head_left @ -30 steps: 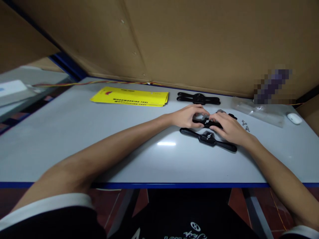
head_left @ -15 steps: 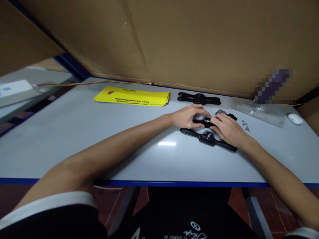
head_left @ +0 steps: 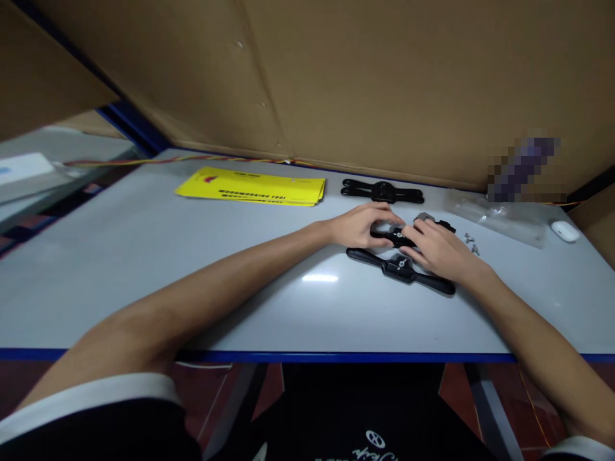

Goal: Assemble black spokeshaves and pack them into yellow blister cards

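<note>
Left grip point(head_left: 360, 224) curves round one end of the middle tool point(head_left: 398, 238), thumb on the near side and fingers on the far side, holding it between them. Right grip point(head_left: 439, 251) is bent over the other end, fingertips close to the tool's small metal screw; what they pinch, if anything, I cannot tell. Over the past second hardly anything has changed: the right fingers have shifted slightly, while the left ones stay put. I take that as small, patient work on the same tool.

Just nearer the person, a similar near tool point(head_left: 402, 267), black with two long handles, lies slantwise on the grey bench point(head_left: 240, 288). Behind the right fingers a grey-and-black part point(head_left: 446, 226) shows, mostly hidden. To its right lie loose wing screws point(head_left: 469, 237), then a clear bag point(head_left: 500, 221) and a white mouse point(head_left: 565, 231). Farther back are black far tools point(head_left: 383, 191), lying together, and to the left some yellow cards point(head_left: 254, 187). Behind everything stands a brown board point(head_left: 336, 77). Crowding is the likeliest hindrance, with the near tool just below both wrists.
</note>
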The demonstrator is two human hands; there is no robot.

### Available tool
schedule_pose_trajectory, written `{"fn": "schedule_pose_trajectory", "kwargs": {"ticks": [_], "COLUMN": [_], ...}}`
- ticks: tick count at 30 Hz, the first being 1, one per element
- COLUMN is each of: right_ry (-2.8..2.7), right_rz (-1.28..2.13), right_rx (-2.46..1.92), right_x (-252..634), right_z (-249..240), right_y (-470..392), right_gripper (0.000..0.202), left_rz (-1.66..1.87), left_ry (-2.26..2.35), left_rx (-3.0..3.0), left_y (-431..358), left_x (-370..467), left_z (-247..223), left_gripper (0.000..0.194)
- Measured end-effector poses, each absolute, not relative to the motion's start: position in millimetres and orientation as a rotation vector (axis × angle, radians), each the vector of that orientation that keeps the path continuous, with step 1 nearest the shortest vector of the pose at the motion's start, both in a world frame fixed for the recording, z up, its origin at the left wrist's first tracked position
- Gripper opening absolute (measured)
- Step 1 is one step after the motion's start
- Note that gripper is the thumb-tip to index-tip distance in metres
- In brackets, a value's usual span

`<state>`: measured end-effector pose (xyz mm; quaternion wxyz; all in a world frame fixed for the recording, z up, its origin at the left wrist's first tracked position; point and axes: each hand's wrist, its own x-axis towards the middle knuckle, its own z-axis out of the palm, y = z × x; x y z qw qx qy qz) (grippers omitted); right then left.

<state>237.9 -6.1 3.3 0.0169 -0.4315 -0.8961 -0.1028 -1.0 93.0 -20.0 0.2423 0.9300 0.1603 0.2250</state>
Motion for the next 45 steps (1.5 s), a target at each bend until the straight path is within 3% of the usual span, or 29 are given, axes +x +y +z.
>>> {"fn": "schedule_pose_trajectory", "kwargs": {"ticks": [10, 18, 22, 28, 36, 45], "right_ry": [-2.762, -2.568, -2.605, -2.561, -2.654, -2.419], "right_rz": [-0.233, 0.262, 0.223, 0.170, -0.195, 0.148], "right_rx": [-1.334, -1.295, -1.328, -1.358, -1.524, -1.603], "right_x": [238.7, 243.1, 243.2, 240.0, 223.0, 218.7], "right_z": [-0.7, 4.5, 4.0, -1.6, 6.3, 3.0], "right_y": [-5.9, -2.3, -1.7, 1.9, 0.6, 6.5], "right_gripper": [0.028, 0.032, 0.039, 0.029, 0.037, 0.035], "left_rz": [0.629, 0.613, 0.619, 0.612, 0.623, 0.623], "left_ry": [0.448, 0.433, 0.409, 0.430, 0.435, 0.405], "left_rx": [2.525, 2.531, 2.529, 2.520, 2.535, 2.541], "left_y": [92.4, 92.3, 93.7, 92.6, 93.5, 94.1], "left_x": [0.1, -0.3, -0.4, 0.6, 1.1, 0.3], "left_z": [-21.0, -19.2, -19.4, -17.9, -20.7, -20.5], "left_gripper": [0.050, 0.047, 0.048, 0.048, 0.044, 0.047]}}
